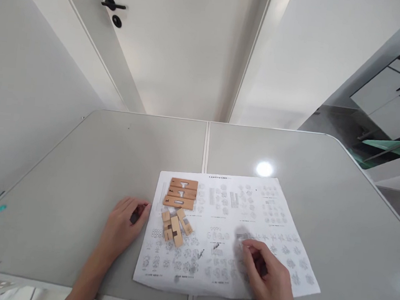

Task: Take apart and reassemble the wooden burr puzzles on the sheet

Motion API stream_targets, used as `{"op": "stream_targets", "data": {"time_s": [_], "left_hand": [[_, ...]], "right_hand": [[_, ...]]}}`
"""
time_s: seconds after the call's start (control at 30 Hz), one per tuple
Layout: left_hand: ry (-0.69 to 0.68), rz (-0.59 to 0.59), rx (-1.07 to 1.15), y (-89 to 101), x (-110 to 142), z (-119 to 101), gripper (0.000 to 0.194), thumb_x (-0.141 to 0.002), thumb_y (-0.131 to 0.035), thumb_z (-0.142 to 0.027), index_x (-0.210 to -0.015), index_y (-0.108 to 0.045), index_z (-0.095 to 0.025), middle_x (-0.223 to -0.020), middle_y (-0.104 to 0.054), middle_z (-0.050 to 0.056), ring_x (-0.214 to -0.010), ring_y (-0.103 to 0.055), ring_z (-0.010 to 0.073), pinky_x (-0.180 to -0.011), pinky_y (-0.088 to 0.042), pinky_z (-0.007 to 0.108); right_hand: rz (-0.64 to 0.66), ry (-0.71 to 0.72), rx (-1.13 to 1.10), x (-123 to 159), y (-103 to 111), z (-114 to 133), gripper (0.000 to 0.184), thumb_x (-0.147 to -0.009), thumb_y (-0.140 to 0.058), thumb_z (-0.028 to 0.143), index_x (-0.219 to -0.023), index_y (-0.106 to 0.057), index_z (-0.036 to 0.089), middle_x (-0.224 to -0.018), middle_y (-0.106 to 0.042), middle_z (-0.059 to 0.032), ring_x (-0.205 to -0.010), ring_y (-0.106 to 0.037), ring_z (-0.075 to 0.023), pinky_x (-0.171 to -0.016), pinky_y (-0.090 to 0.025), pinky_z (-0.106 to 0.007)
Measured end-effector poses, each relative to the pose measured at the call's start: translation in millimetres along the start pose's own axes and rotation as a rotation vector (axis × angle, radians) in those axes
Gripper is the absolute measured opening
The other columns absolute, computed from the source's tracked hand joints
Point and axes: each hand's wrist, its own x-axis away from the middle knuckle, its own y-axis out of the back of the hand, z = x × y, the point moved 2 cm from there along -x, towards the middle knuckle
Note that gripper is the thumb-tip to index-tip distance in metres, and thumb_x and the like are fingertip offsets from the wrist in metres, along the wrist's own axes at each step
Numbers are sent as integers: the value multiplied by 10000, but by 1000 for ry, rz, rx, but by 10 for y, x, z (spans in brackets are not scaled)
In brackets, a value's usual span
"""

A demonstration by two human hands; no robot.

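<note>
Head view: how are the two hands placed?

The left hand (pixel 122 222) rests on the desk (pixel 76 180) at the left edge of the printed sheet (pixel 204 287), fingers half curled, thumb tip close to the index finger. I can't tell whether it pinches anything.

And the right hand (pixel 269 272)?

Over the right half of the printed sheet, loosely curled, thumb and index finger nearly together. Whether something small sits between them, I can't tell; the patch by the fingertips is blurred.

Where are the wooden slats (pixel 189 194)?

On the left part of the printed sheet, nearer the left hand. Three lie side by side, slotted and marked in black. Just on their near side is a cluster of paler notched blocks (pixel 178 238).

Anything beyond the desk?

A white door (pixel 181 49) with a black handle (pixel 111 3).
</note>
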Motion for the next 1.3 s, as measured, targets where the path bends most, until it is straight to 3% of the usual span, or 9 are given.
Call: {"op": "stream_targets", "data": {"time_s": [0.57, 0.8, 1.0, 1.3], "left_hand": [[53, -32, 13, 59, 53, -12, 294, -1011, -500, -431, -939, -672, -203, -902, -721, 60, -828, -659, 201, -817, -538, 342], [48, -48, 8, 73, 76, -34, 288, -997, -513, -421, -949, -685, -195, -917, -729, 60, -840, -679, 203, -801, -536, 329], [88, -55, -17, 72, 113, -33, 313, -992, -499, -435, -973, -691, -188, -856, -733, 53, -737, -656, 183, -730, -523, 304], [109, -65, 4, 36, 162, 37, 328, -960, -494, -463, -953, -692, -201, -855, -721, 57, -760, -641, 205, -754, -511, 332]], "right_hand": [[10, 54, 1, -9, 10, 60, 418, -988, -507, 587, -984, -716, 225, -730, -690, -17, -546, -592, -150, -529, -513, -242], [24, 127, 22, 20, 33, 91, 377, -1021, -459, 529, -997, -687, 229, -761, -696, -18, -589, -615, -160, -572, -515, -262], [26, 166, 11, 77, 78, 172, 315, -1038, -458, 466, -1028, -668, 231, -835, -724, -28, -685, -664, -182, -625, -520, -280], [40, 207, -1, 66, 11, 23, 296, -1027, -453, 473, -1053, -649, 252, -871, -728, -38, -717, -666, -213, -646, -514, -322]]}}
